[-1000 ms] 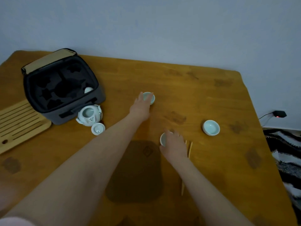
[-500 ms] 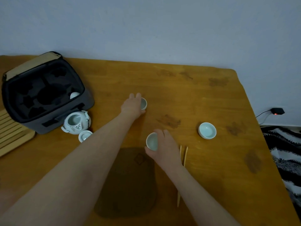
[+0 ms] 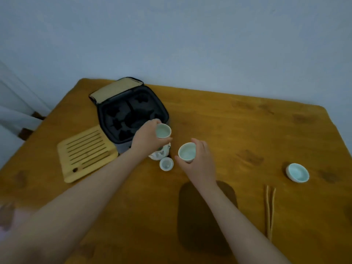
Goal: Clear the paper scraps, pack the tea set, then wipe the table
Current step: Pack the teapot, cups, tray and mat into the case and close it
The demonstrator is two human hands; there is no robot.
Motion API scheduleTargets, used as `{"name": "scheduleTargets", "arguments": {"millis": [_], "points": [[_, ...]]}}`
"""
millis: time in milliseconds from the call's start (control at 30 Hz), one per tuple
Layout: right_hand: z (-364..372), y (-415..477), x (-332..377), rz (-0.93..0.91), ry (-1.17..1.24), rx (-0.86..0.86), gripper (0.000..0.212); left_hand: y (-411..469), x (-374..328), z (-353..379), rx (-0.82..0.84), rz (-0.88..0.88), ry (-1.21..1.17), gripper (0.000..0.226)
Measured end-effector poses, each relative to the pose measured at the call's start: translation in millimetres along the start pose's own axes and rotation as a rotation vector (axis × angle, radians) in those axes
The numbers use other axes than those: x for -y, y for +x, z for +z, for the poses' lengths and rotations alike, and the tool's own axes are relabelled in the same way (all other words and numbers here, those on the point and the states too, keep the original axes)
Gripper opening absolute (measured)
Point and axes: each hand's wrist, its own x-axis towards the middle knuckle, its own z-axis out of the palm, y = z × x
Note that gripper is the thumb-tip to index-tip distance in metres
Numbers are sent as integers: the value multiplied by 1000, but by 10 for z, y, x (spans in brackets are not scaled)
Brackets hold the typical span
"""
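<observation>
My left hand (image 3: 147, 139) grips a small pale teacup (image 3: 163, 130) lifted at the near right edge of the open black case (image 3: 131, 111), whose foam insert has dark cut-outs. My right hand (image 3: 201, 159) holds a second teacup (image 3: 187, 151) above the wooden table (image 3: 247, 130), just right of the white teapot (image 3: 160, 154), which my left hand partly hides. The teapot's lid (image 3: 166, 164) lies in front of it. A third cup (image 3: 297, 172) sits alone at the right.
A slatted bamboo tea tray (image 3: 85, 153) lies left of the case. Wooden tongs (image 3: 270, 210) lie at the right front. A dark brown cloth mat (image 3: 205, 216) lies under my right forearm. The wall stands behind the table's far edge.
Both hands have lifted their teacups off the table and carried them left toward the case and teapot. The camera view has swung left as well.
</observation>
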Motion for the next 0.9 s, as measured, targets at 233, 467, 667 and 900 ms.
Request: {"name": "scheduleTargets", "arguments": {"millis": [233,467,667,900], "points": [[610,186,820,-45,16,-30,67,94,1059,-709,71,-161,8,77],[1092,446,1395,2,113,32,68,455,1553,-1037,83,-254,-11,77],[1403,739,1667,42,-118,77,45,901,1641,-1135,206,-236,11,71],[1562,812,1683,133,-396,167,54,1206,1698,-1074,284,-162,84,72]]}}
